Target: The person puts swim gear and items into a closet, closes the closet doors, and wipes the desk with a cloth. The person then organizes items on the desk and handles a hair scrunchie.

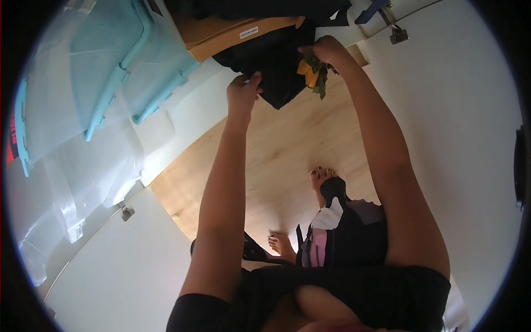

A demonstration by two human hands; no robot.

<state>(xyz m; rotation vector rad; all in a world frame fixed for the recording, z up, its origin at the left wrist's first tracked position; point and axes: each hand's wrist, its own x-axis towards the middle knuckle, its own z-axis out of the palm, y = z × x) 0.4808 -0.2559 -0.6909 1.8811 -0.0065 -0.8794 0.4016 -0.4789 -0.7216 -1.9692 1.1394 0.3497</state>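
Black cloth (281, 74) hangs spread in front of an open cupboard, its lower corner pointing down toward the floor. At its left edge, my left hand (243, 95) is closed, thumb up, with the cloth's side between the fingers. My right hand (328, 51) is closed at the upper right edge of the cloth. Just under that palm hangs a yellow flower (307, 73) with green leaves (319, 83); its stem is hidden by the hand. I cannot tell whether the right fingertips also pinch the cloth.
A cardboard box (235, 41) sits on the shelf behind the cloth, with dark fabric above it. Clear plastic bins with light-blue handles (108, 102) stand at the left. White cupboard doors (119, 265) flank me on both sides. Below is a wood-look floor (276, 155) with bare feet on it.
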